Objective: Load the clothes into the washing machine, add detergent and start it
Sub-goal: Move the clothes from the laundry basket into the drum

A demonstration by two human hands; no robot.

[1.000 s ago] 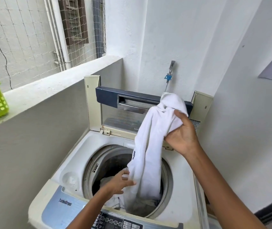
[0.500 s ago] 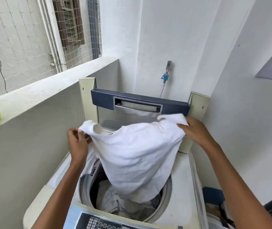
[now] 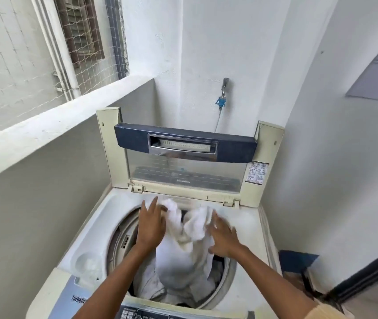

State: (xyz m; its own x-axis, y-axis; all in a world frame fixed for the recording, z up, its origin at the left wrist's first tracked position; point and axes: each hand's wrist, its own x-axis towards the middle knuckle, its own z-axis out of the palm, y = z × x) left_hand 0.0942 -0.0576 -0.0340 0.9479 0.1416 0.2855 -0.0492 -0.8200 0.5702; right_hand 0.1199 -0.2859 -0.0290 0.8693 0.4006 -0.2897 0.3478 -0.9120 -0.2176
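Observation:
The top-loading washing machine (image 3: 100,229) stands below me with its lid (image 3: 185,146) raised upright at the back. A white garment (image 3: 192,229) hangs bunched over the drum opening, its lower part among other pale clothes (image 3: 160,288) inside the drum. My left hand (image 3: 151,224) is over the drum's left side, fingers straight, touching the garment's left edge. My right hand (image 3: 222,238) is at the garment's right side with fingers spread, blurred by motion. Neither hand grips the cloth. The control panel (image 3: 137,315) shows at the bottom edge.
A concrete parapet ledge (image 3: 45,125) runs along the left, close to the machine. A tap with a blue fitting (image 3: 222,97) sits on the back wall. White wall closes the right side; a blue object (image 3: 298,259) lies on the floor there.
Both hands held the white garment spread wide above the machine; they have since dropped to the drum opening and let go, and the garment has sunk bunched into the drum.

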